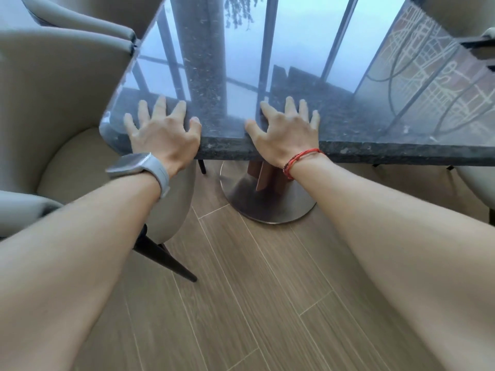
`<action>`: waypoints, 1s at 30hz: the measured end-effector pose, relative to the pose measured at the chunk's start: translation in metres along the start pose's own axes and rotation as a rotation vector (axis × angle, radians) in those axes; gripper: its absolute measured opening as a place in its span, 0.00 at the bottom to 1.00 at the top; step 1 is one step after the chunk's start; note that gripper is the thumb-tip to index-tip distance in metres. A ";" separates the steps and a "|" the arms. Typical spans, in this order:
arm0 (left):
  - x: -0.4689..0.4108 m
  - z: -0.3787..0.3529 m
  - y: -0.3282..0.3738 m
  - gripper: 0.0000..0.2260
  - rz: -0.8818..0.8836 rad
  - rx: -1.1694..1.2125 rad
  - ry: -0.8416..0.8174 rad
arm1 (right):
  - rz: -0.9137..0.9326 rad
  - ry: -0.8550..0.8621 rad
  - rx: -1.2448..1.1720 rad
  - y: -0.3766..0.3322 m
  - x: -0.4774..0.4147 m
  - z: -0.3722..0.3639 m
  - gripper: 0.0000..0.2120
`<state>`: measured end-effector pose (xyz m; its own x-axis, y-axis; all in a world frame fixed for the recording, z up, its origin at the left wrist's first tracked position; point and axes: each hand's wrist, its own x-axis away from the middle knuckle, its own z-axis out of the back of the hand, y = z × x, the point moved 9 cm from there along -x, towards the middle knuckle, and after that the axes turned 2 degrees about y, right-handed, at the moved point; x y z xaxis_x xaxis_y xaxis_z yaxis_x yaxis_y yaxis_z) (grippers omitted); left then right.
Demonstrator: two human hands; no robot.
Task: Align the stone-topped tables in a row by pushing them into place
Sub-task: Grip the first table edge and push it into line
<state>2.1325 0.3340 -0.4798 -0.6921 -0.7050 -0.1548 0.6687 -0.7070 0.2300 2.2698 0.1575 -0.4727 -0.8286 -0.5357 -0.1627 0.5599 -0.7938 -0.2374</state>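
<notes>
A dark, polished stone-topped table point(308, 84) fills the upper view, and its glossy top reflects window frames. It stands on a round metal pedestal base point(267, 204). My left hand point(163, 132), with a grey watch on the wrist, lies flat on the near edge close to the rounded left corner, fingers spread. My right hand point(286, 132), with a red cord bracelet, lies flat on the same edge about a hand's width to the right, fingers also spread. Both palms press at the edge, and neither hand curls around anything.
A beige upholstered armchair point(67, 103) with black legs sits tight against the table's left side, and another chair point(80, 14) stands behind it. A further beige seat point(476, 183) is tucked under the right side. Wood-look plank floor point(254, 303) stretches below me.
</notes>
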 end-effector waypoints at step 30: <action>0.043 -0.032 0.180 0.42 -0.179 -0.066 -0.363 | 0.096 -0.183 0.223 0.156 0.036 0.037 0.37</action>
<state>2.2318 0.1749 -0.4754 -0.8421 -0.5134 0.1652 0.5369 -0.8272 0.1660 2.3273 0.0035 -0.4806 -0.7700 -0.6380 0.0062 0.6379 -0.7700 -0.0097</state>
